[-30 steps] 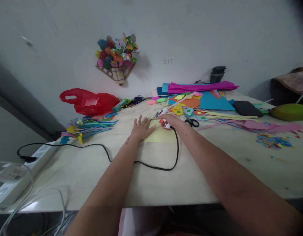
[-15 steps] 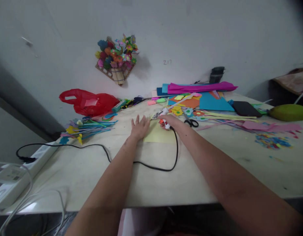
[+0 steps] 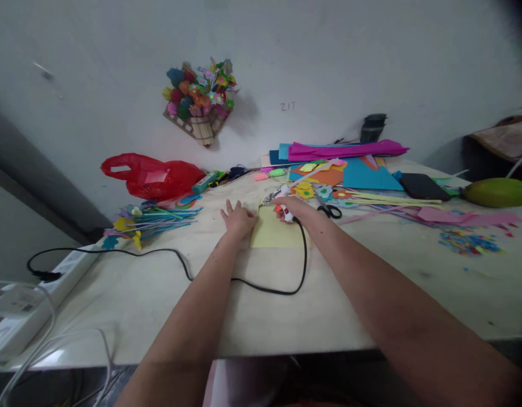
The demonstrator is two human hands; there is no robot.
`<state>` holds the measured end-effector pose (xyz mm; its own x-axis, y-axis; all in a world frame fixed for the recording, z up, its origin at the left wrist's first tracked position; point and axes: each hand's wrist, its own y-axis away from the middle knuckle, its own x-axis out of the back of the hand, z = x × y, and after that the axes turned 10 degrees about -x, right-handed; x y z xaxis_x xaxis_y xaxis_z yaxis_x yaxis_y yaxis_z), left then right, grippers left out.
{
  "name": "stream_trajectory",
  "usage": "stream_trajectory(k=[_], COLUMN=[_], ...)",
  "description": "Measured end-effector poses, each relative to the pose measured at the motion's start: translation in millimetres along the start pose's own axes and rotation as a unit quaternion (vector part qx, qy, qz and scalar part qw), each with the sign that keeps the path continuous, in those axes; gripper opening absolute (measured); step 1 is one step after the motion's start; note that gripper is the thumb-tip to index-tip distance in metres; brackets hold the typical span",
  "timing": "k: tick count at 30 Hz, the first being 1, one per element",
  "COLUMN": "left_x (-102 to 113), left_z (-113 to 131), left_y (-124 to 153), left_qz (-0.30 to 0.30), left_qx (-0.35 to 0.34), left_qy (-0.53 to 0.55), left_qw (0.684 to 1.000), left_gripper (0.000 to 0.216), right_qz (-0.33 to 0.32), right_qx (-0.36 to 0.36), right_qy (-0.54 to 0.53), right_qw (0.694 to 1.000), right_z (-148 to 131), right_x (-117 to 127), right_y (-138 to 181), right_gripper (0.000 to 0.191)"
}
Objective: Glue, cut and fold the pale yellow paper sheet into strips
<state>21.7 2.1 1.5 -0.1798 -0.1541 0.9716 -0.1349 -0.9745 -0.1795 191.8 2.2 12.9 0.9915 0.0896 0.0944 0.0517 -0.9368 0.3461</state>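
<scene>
My right hand is wrapped round a white glue gun with an orange trigger; its nozzle end lies over the upper left of a pale yellow sheet. A black cord runs from the gun's rear across the table. At the sheet's left edge rests my left hand, its fingers spread and the thumb touching or close to the edge. Black-handled scissors lie right of my right hand. Just beyond it are paper flowers.
A red plastic bag and flower stems lie at the left, with a white power strip at the edge. On the right are blue sheets, a dark phone-like object and small coloured scraps.
My left hand has shifted slightly left on the yellow sheet's edge, uncovering more of it. The sheet sits slightly further right. My right hand stays nearly in place with the glue gun.
</scene>
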Motion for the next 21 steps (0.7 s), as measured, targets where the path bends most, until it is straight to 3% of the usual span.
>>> stream_trajectory(k=[11,16,21], left_x=[7.3,9.2,3.1], left_z=[-0.2,-3.1,-1.4], left_y=[3.8,6.7,11.3], left_qz=[-0.117,-0.088,-0.075], left_qx=[0.028,0.026,-0.045], left_qy=[-0.014,-0.029,-0.055], left_qw=[0.993,0.995,0.995], left_gripper=[0.033,0.047,0.077], right_qz=[-0.021,-0.026,-0.027], right_qx=[-0.003,0.001,-0.011], right_qy=[0.019,0.025,0.027], right_qw=[1.000,0.999,0.999], right_z=[-1.1,-0.3,1.0], right_x=[3.2,1.3,-0.7], right_y=[0.9,1.7,0.0], right_gripper=[0.023,0.029,0.028])
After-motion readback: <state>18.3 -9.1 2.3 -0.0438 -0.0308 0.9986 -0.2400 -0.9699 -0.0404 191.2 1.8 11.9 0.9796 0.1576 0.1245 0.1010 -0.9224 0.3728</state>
